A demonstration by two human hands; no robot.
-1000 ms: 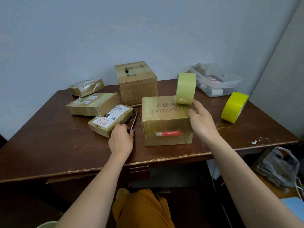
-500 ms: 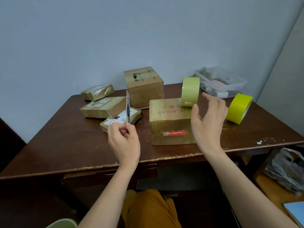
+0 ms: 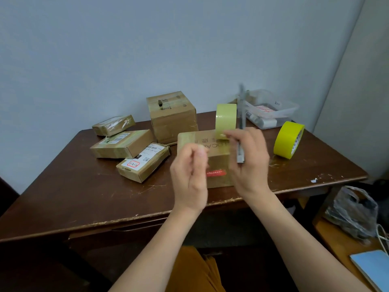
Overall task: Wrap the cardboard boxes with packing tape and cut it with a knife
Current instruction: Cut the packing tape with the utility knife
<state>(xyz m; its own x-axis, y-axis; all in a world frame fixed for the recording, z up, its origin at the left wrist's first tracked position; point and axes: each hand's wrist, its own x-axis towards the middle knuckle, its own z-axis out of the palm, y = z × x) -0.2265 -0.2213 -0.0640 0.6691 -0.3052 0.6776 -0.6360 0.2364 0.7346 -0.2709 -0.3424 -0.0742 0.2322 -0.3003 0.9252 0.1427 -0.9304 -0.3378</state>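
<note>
A tape-covered cardboard box (image 3: 189, 140) with a red label sits at the table's front middle. A pale yellow tape roll (image 3: 226, 119) stands on edge on top of it. My right hand (image 3: 250, 165) is raised in front of the box and grips a slim grey knife (image 3: 241, 114), which points upward and is blurred. My left hand (image 3: 189, 175) hovers just left of it with loosely curled fingers and holds nothing. A bright yellow tape roll (image 3: 288, 140) stands on the table to the right.
A cube-shaped box (image 3: 172, 116) stands behind, and three flat boxes (image 3: 122, 144) lie to the left on the brown table (image 3: 84, 197). A clear plastic container (image 3: 271, 110) is at the back right. A plastic bag (image 3: 351, 209) and a blue notebook (image 3: 370, 266) lie lower right.
My left hand picked the knife up from the table and lifted it. The knife is now in my right hand, which left the box's side; both hands came together.
</note>
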